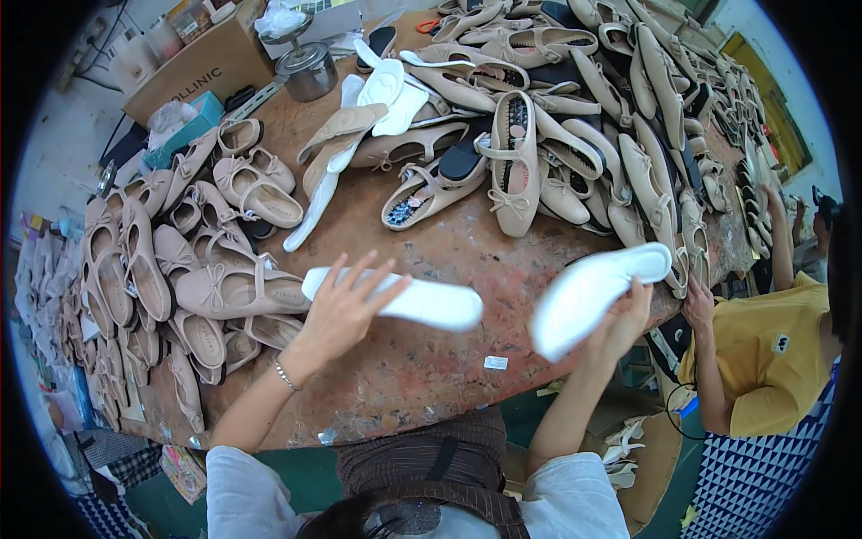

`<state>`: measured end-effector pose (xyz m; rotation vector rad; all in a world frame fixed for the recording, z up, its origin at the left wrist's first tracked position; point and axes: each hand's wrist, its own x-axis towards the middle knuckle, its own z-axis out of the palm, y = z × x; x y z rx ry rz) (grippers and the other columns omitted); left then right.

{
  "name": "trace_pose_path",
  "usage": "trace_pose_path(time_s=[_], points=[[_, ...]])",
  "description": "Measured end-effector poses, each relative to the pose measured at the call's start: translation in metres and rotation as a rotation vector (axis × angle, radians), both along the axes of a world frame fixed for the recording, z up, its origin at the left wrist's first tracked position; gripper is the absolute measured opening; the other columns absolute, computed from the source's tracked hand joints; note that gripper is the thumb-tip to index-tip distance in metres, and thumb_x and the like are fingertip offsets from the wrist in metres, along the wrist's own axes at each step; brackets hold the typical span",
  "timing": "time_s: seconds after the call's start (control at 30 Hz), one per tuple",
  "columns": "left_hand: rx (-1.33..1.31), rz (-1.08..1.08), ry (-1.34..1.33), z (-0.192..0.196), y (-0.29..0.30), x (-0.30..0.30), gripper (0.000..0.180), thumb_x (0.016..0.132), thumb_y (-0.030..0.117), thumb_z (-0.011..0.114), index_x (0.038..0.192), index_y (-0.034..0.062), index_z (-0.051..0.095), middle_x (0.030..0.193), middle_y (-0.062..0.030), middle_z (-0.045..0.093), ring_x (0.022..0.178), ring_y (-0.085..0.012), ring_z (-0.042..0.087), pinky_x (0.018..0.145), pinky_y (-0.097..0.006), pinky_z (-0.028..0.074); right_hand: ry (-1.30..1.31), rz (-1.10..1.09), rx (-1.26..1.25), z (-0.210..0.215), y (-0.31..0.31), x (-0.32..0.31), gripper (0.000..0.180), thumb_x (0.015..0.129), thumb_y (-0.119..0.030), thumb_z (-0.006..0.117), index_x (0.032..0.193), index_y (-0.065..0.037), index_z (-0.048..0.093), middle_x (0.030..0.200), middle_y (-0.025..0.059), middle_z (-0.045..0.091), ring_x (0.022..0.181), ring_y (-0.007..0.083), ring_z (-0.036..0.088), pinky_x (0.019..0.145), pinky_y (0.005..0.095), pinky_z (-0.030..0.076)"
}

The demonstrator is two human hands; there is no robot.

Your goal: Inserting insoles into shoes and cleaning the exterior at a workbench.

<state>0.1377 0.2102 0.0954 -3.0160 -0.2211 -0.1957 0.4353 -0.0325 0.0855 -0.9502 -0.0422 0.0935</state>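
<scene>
My left hand (334, 313) lies over a white insole (437, 304) on the worn brown table, its fingers spread across the insole's left part. My right hand (621, 325) grips a second white insole (588, 296), tilted above the table's front right and blurred at its lower end. Just left of my left hand is a beige strapped flat shoe (220, 289) with a bow. Beyond my hands, a beige shoe (514, 175) shows its patterned inside. More white insoles (316, 202) fan out behind the left hand.
Piles of beige shoes (112, 260) cover the table's left side, and more (660, 171) crowd its right. A metal tin (308, 74) and a cardboard box (202, 72) stand far left. A small white label (495, 363) lies near the front edge. A person in a yellow shirt (763, 355) is at right.
</scene>
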Motion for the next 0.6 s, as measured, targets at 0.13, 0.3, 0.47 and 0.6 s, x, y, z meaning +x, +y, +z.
trace_pose_path(time_s=[0.13,0.3,0.47,0.6], points=[[-0.761,0.218,-0.17,-0.042,0.062,0.038,0.095,0.08,0.04,0.078,0.15,-0.0036,0.03,0.152,-0.0283,0.036,0.143,-0.0411,0.033,0.116,-0.047,0.031,0.052,0.322,-0.147,-0.018,-0.029,-0.023,0.042,0.097,-0.013,0.044,0.138,-0.003,0.043,0.114,0.0108,0.061,0.093,0.021,0.066,0.083,0.035,0.057],[-1.993,0.797,-0.653,-0.055,0.116,0.198,0.061,0.089,0.031,0.073,0.134,-0.0021,0.05,0.133,-0.016,0.054,0.121,-0.0338,0.052,0.103,-0.05,0.045,0.809,0.738,-0.017,-0.058,-0.029,-0.112,0.039,0.1,-0.035,0.052,0.119,-0.001,0.058,0.095,0.0174,0.07,0.076,0.027,0.069,0.069,0.0412,0.06],[-2.01,1.118,-1.008,-0.078,0.165,0.256,0.02,0.092,0.016,0.067,0.104,0.0021,0.06,0.095,-0.0104,0.064,0.081,-0.0203,0.062,0.074,-0.041,0.052,0.902,1.213,0.062,-0.048,-0.032,-0.164,0.05,0.091,0.0,0.063,0.137,0.001,0.044,0.12,0.0216,0.065,0.096,0.0232,0.07,0.081,0.0358,0.06],[-1.71,1.013,-0.931,-0.045,0.147,0.224,0.017,0.087,0.003,0.054,0.102,0.0014,0.062,0.087,-0.0086,0.065,0.07,-0.0187,0.06,0.064,-0.033,0.045,0.816,1.246,0.041,-0.058,-0.043,-0.154,0.057,0.094,-0.005,0.057,0.146,-0.004,0.032,0.125,0.0222,0.063,0.091,0.0204,0.07,0.076,0.0304,0.06]])
